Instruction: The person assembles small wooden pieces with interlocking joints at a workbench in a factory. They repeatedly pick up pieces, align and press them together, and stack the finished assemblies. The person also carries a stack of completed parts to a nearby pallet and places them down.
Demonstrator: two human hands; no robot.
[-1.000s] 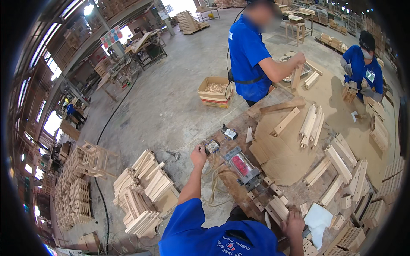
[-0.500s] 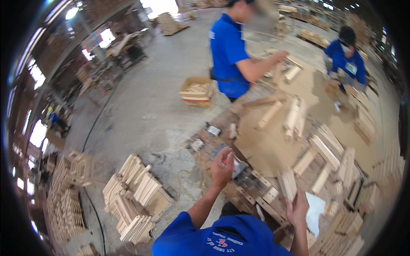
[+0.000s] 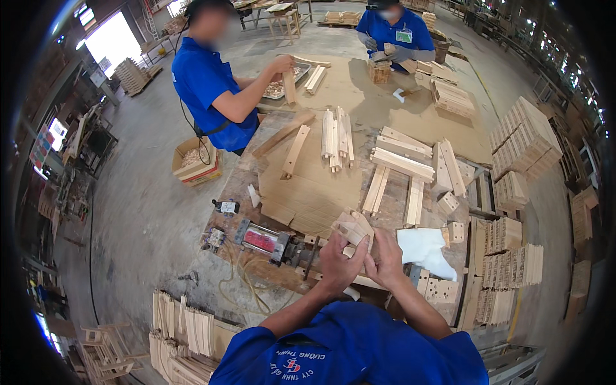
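In front of my chest I hold a short pale wooden piece (image 3: 354, 224) with both hands, its far end tilted up and slightly blurred. My left hand (image 3: 340, 260) is closed round its left side. Against its right side, my right hand (image 3: 386, 260) grips with thumb and fingers. Just left of my hands, a clamp-like device with a red cylinder (image 3: 260, 239) is mounted on the worktable (image 3: 234, 192). Beyond them lies a brown cardboard sheet (image 3: 308, 199). To the right of my right hand rests a white cloth-like sheet (image 3: 423, 250).
Wooden slats (image 3: 337, 138) and rails (image 3: 403, 163) lie across the table. Drilled blocks (image 3: 441, 290) sit near its right edge, beside stacked wood (image 3: 510, 266). Two co-workers in blue shirts (image 3: 212, 83) handle wood at the far side. A cardboard box (image 3: 196, 160) stands on the floor.
The view has swung right. My left hand, earlier raised apart near the clamp device, has come over to the wooden piece my right hand was holding; both hands now meet on it.
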